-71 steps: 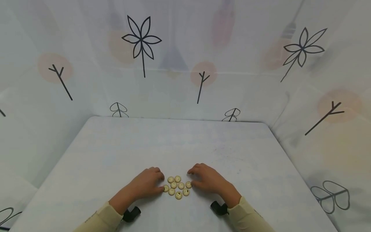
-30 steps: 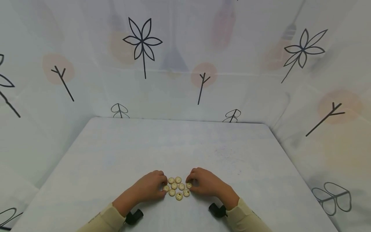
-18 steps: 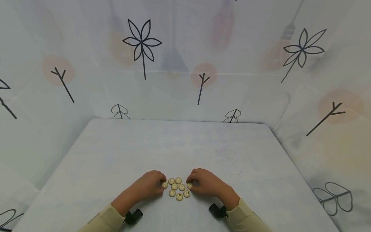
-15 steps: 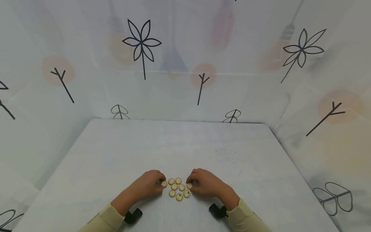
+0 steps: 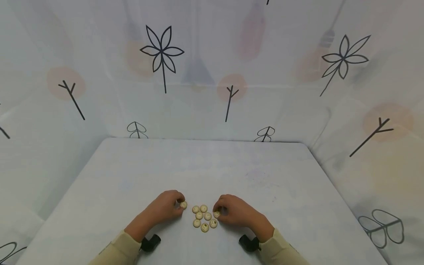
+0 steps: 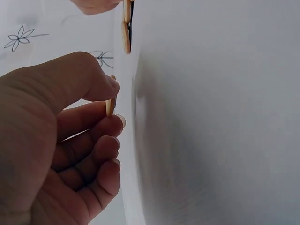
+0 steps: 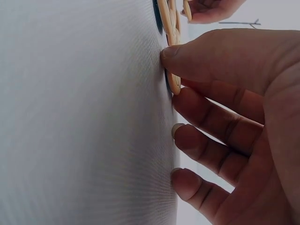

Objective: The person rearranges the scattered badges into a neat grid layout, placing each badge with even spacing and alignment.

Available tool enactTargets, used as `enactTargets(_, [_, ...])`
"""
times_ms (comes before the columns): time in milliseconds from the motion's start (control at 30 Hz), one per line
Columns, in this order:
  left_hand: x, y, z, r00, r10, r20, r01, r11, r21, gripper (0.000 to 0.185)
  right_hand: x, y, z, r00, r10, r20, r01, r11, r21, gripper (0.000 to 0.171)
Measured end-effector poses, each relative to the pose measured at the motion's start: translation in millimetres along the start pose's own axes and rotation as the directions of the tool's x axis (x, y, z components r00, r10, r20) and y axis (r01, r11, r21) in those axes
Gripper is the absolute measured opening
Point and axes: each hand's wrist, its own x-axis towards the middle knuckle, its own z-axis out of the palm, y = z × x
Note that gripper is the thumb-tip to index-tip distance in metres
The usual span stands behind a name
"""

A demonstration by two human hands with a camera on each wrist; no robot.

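On the white table (image 5: 205,165), a small cluster of round beige buttons (image 5: 203,218) lay close to the near edge, and I use this cluster as the landmark. The left hand (image 5: 164,208) was just to the left of the cluster and pinched one button (image 5: 183,204) between the thumb and the index finger. This button was a little apart from the others, lifted off the table or only at its surface; I cannot tell which. In the left wrist view the same button (image 6: 110,102) was seen on its edge between the fingertips (image 6: 108,87). The right hand (image 5: 234,212) was at the right side of the cluster, with its fingers curled, and it gripped the rightmost button (image 5: 216,214) there. In the right wrist view the thumb pressed this button (image 7: 174,83) against the table surface (image 7: 84,112). Behind the table, farther from the cluster, hung a light curtain (image 5: 212,66) with drawn flowers and trees.
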Motion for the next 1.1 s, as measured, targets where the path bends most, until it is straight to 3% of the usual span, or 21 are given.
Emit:
enactTargets(367, [7.9,-10.5,-4.6,0.993,-0.111,-0.028,0.111,0.994,0.010,0.017,1,3,2,1.000,-0.013,-0.006,0.013,1.000,0.020,0.016])
enactTargets(1100, [23.3,-41.0,-25.9,0.967,-0.244,-0.068,0.244,0.970,-0.013,0.023,-1,3,1,1.000,0.015,0.005,-0.016,0.998,0.053,0.017])
